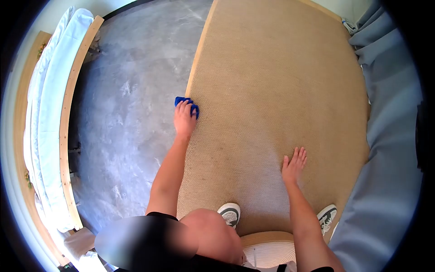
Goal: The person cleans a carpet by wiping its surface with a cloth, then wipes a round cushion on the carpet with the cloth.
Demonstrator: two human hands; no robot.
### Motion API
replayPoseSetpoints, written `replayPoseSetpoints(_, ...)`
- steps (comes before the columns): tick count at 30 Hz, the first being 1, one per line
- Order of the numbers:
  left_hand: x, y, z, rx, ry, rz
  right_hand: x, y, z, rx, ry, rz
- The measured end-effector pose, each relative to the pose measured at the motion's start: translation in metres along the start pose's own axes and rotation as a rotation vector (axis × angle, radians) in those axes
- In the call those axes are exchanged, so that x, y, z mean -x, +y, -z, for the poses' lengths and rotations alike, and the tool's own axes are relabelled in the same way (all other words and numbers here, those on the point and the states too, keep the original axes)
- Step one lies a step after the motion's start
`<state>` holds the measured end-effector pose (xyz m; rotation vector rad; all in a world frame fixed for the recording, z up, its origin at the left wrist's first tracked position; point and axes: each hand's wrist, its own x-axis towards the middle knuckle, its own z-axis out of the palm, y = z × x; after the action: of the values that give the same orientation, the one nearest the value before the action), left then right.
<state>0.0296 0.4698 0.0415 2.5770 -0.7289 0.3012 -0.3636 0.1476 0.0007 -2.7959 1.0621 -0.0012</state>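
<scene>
My left hand grips a bunched blue cloth with curled fingers, pressing it on the light wooden strip where the carpet meets the grey floor. Part of the cloth is hidden under the fingers. My right hand is over the tan woven carpet to the right, its fingers spread and nothing in it. Whether the palm touches the carpet, I cannot tell.
Smooth grey floor stretches left to a wooden bed frame with pale blue bedding. A grey-blue curtain hangs at the right, near a cable. My shoes rest on the carpet beside a round-edged object.
</scene>
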Motion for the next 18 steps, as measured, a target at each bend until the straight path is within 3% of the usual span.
replayPoseSetpoints(2,-0.006,0.017,-0.006,0.062,0.034,-0.084,0.0,-0.001,0.001,-0.001,0.011,0.007)
replayPoseSetpoints(5,-0.002,0.046,-0.018,0.207,-0.091,-0.291,0.001,0.002,0.001,-0.006,0.004,0.013)
replayPoseSetpoints(9,0.009,0.037,-0.028,0.157,-0.146,-0.379,-0.002,-0.001,0.009,-0.047,-0.111,-0.044)
replayPoseSetpoints(13,0.01,-0.021,-0.001,0.077,-0.081,-0.093,-0.003,-0.002,0.016,-0.082,-0.138,-0.044)
replayPoseSetpoints(15,0.022,-0.057,-0.001,0.098,-0.008,0.158,-0.004,-0.004,0.021,-0.094,-0.194,-0.078)
replayPoseSetpoints(18,0.028,-0.098,0.012,-0.069,-0.037,0.299,-0.004,-0.005,0.019,-0.044,-0.19,-0.077)
